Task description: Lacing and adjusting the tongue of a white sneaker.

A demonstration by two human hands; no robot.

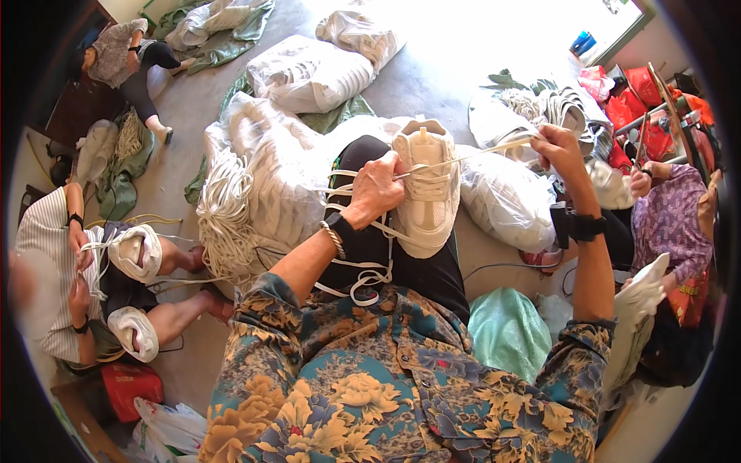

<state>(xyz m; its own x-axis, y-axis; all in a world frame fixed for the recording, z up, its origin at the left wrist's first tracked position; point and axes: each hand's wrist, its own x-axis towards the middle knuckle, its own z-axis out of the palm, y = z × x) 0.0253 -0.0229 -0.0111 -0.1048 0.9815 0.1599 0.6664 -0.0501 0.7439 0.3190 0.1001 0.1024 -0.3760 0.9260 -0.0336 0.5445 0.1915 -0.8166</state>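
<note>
My right hand (559,153) has its grip clamped on a lace (494,149) running from the shoe (429,220); my left hand (374,185) pinches, probably, a thin tool (402,176) against it.

A smooth grey floor (423,86) carries everything, its far edge lost in glare. Near the middle of its far half, stuffed clear plastic bags (309,76) rest on a green sheet (340,116). Nearer, left of centre, lies a thick bundle of white laces (222,204) against a larger clear bag (266,147). Toward the far left corner another green sack (239,42) is spread out under pale pieces; closer along the left edge sits a green sack (117,185). Right of centre stands a rounded clear bag (505,197), with a dark cable (498,265) curving across the floor on its near side. A shiny pale-green bag (505,328) lies nearer still.
</note>
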